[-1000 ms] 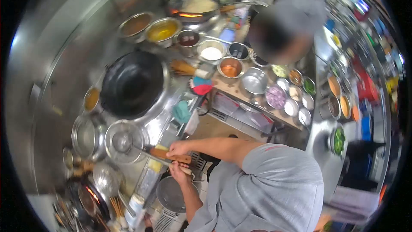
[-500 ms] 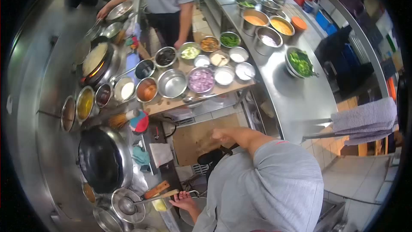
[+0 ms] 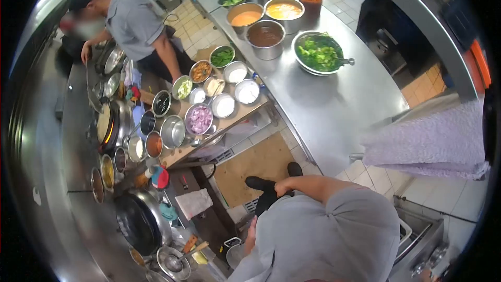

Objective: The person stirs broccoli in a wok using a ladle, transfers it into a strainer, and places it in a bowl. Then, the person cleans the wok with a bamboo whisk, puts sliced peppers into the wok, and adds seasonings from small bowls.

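My right hand (image 3: 282,187) hangs low in front of my dark trousers, its fingers curled closed; I see nothing in them. My left hand (image 3: 252,228) is close to my body at the left, partly covered by my grey shirt, and its fingers cannot be made out. Left of it lies a ladle (image 3: 187,256) with a wooden handle, its bowl resting in a round metal strainer or bowl (image 3: 166,257). A pot or bucket with a handle (image 3: 236,253) stands just below my left hand. A large dark wok (image 3: 136,223) sits on the stove.
Metal bowls hold chopped onion (image 3: 199,119), white powders and greens (image 3: 223,57) on the wooden board. A steel counter (image 3: 344,120) bears sauce pots and a bowl of green vegetables (image 3: 319,52). A co-worker (image 3: 135,23) stands at the far stove. A towel (image 3: 425,143) hangs right.
My left hand has drawn back from the ladle's handle toward my body. My right hand has come closer to my trousers. My view has swung right, and the co-worker's upper body now shows.
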